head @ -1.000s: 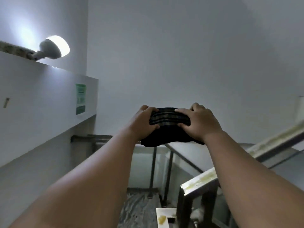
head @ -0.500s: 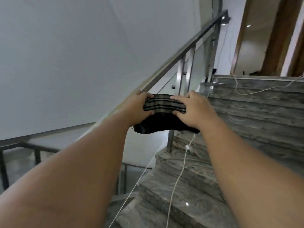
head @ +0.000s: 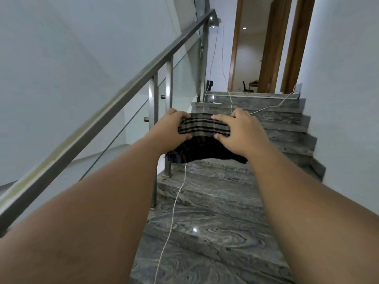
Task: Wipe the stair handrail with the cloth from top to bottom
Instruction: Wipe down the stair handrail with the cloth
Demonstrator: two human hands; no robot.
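A dark cloth (head: 202, 138) with grey and black stripes is stretched between both hands in front of me, over the steps. My left hand (head: 171, 131) grips its left end and my right hand (head: 239, 132) grips its right end. The metal handrail (head: 123, 93) runs on my left, rising from the lower left to its top post (head: 206, 54) near the landing. The cloth is to the right of the rail and does not touch it.
Grey marble steps (head: 205, 212) climb ahead to a landing with wooden door frames (head: 272, 44). Glass panels and steel balusters (head: 153, 119) stand under the rail. A white cable (head: 174, 203) trails down the steps. A white wall (head: 344, 99) closes the right side.
The view has swung from the stairwell wall and lamp round to the right, up the flight of steps. Both hands have kept hold of the cloth throughout.
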